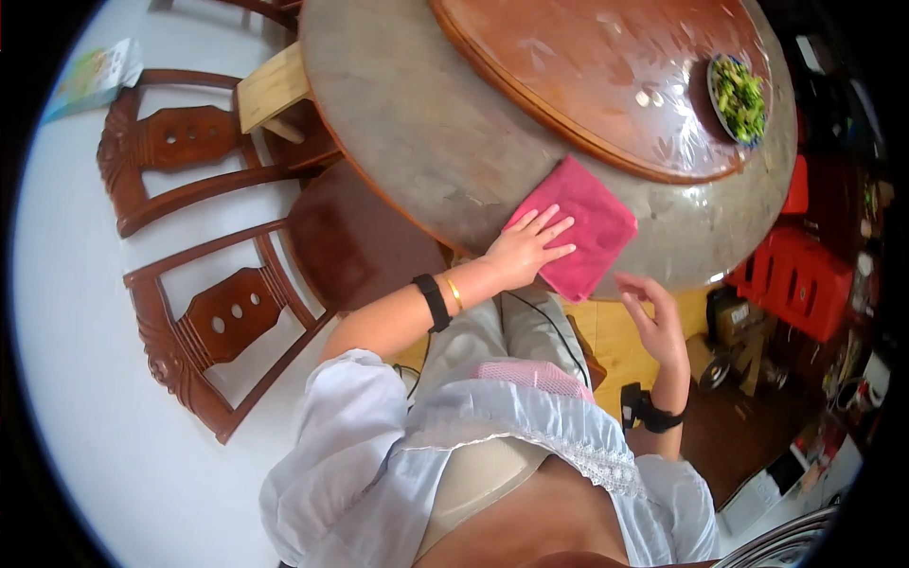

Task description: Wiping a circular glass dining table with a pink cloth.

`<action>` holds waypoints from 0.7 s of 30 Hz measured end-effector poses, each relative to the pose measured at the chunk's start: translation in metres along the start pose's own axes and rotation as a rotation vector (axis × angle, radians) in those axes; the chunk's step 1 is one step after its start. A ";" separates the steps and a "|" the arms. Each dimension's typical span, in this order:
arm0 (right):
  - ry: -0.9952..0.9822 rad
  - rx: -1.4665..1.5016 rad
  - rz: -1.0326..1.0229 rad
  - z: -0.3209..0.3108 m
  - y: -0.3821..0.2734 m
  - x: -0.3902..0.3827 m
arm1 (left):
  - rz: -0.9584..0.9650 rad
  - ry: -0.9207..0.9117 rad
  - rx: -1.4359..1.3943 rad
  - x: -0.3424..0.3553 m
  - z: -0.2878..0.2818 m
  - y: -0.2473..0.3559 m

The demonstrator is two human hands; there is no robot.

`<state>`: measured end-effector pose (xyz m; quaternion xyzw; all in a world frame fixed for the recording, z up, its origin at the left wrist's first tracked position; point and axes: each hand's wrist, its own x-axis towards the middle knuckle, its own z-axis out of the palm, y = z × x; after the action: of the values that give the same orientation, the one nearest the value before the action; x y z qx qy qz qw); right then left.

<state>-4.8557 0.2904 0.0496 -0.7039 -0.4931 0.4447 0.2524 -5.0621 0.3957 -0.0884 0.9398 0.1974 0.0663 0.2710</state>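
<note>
One pink cloth (601,232) flat beneath my spread left hand (521,254)

I look down at a round grey desk (407,104). The cloth lies at its near side, reaching from the near edge almost to a raised brown disc (587,76). My left fingers (554,229) are wide apart and nearly straight, resting palm down on the cloth's left part; they press on it rather than grip it. Most of the cloth shows beyond their tips, to the right.

My right hand (660,327) is just beside the cloth's near right side, apart from it. Its fingers are loosely bent, with a gap between them, holding nothing; I cannot tell whether they touch the desk.

Chopped greens (740,99) sit on the disc, far right. Carved wooden chairs (227,346) stand at left, red plastic stools (800,275) at right.
</note>
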 end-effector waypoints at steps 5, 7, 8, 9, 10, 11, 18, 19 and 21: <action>0.002 -0.103 -0.004 -0.008 0.004 0.006 | -0.161 -0.050 0.074 -0.047 -0.040 -0.039; -0.011 -0.095 0.001 -0.006 0.001 0.007 | -0.271 -0.079 0.126 -0.065 -0.063 -0.062; -0.015 -0.092 0.030 -0.005 0.001 0.008 | -0.318 -0.127 0.179 -0.068 -0.078 -0.074; -0.018 -0.089 0.016 -0.004 0.001 0.009 | -0.352 -0.102 0.210 -0.074 -0.087 -0.090; -0.018 -0.078 0.014 0.000 0.002 0.010 | -0.384 -0.080 0.242 -0.081 -0.096 -0.108; -0.019 -0.069 0.017 0.002 0.003 0.010 | -0.418 -0.032 0.259 -0.086 -0.105 -0.127; -0.038 -0.089 0.007 0.008 -0.006 0.010 | -0.740 -0.047 0.562 -0.080 -0.155 -0.194; -0.022 -0.088 0.026 0.009 -0.004 0.010 | -0.811 0.101 0.405 -0.069 -0.145 -0.179; -0.003 -0.086 0.044 0.010 -0.003 0.012 | -0.901 0.178 0.161 -0.050 -0.120 -0.153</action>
<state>-4.8647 0.3020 0.0421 -0.7242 -0.4965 0.4295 0.2112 -5.1867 0.5523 -0.0703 0.7690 0.6130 0.0069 0.1810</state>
